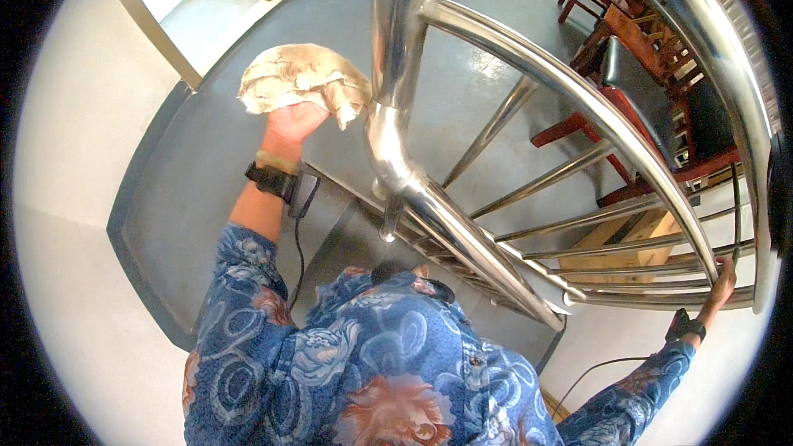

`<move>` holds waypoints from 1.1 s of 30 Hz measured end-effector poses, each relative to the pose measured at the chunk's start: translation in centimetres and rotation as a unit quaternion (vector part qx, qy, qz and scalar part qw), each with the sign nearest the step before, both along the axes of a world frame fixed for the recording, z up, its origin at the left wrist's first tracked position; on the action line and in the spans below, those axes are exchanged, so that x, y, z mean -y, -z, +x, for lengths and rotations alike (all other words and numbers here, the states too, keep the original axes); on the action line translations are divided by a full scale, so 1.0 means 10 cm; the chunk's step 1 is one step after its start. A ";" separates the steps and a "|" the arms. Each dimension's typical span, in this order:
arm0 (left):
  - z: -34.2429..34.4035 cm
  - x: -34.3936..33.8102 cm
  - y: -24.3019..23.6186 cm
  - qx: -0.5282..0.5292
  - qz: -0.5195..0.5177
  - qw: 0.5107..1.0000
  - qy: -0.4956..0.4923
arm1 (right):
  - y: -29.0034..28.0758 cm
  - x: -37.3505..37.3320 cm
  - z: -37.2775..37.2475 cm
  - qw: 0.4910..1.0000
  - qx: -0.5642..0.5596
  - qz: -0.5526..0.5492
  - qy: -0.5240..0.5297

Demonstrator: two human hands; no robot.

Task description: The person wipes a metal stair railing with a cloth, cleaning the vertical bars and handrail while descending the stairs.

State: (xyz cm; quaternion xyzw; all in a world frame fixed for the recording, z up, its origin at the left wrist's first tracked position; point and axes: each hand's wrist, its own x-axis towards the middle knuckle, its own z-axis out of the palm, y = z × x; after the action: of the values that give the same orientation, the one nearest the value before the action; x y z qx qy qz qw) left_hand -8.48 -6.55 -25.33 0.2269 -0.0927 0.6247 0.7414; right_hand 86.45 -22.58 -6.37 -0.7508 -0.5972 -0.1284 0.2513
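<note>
A crumpled beige cloth [301, 74] lies over the fingers of my left hand [296, 122], which is raised and closed on it from below. The cloth's right edge comes up to the shiny steel post [398, 49] of a stair railing; whether it touches the metal I cannot tell. Far to the right, my right hand [724, 283] is closed around a curved steel rail [607, 120], near its lower end. Part of that hand's fingers is hidden behind the tube. Each wrist wears a dark strapped device with a cable.
Steel bars [549, 177] fan out between the rails, with steps [446, 252] beneath. Beyond the railing stand dark red wooden chairs [636, 103] and a cardboard box [619, 248]. A doorway frame [153, 25] and white wall [74, 165] border the grey floor [190, 198] at left.
</note>
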 end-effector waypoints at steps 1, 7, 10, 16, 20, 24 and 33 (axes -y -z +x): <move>0.05 0.04 -0.12 -0.001 0.002 1.000 0.000 | 0.03 -0.04 -0.04 1.000 0.011 0.007 -0.006; 0.25 0.13 -0.61 0.026 -0.014 0.996 -0.085 | 0.01 0.03 -0.14 1.000 -0.002 0.005 0.011; 0.25 -0.04 -0.32 -0.136 0.091 0.981 -0.099 | 0.04 -0.05 -0.19 1.000 0.005 0.020 0.012; 1.00 -0.02 -0.89 -0.372 -0.067 0.872 -0.311 | 0.06 0.00 -0.19 0.998 -0.020 0.059 -0.032; 1.08 -0.05 -1.18 -0.407 0.087 0.797 -0.438 | 0.02 0.03 -0.25 0.999 0.020 0.021 -0.013; 1.02 -0.19 -1.25 -0.435 0.088 0.771 -0.457 | 0.00 0.08 -0.25 0.999 -0.048 0.002 0.011; 0.86 -0.19 -0.98 -0.496 0.099 0.780 -0.368 | 0.10 0.17 -0.07 0.996 -0.079 0.045 0.025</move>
State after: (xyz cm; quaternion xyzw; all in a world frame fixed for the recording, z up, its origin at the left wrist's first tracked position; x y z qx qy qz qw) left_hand 0.13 -4.63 -15.52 0.5942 0.3172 0.6386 0.3721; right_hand 85.79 -24.30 -7.35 -0.7613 -0.5501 -0.1016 0.3278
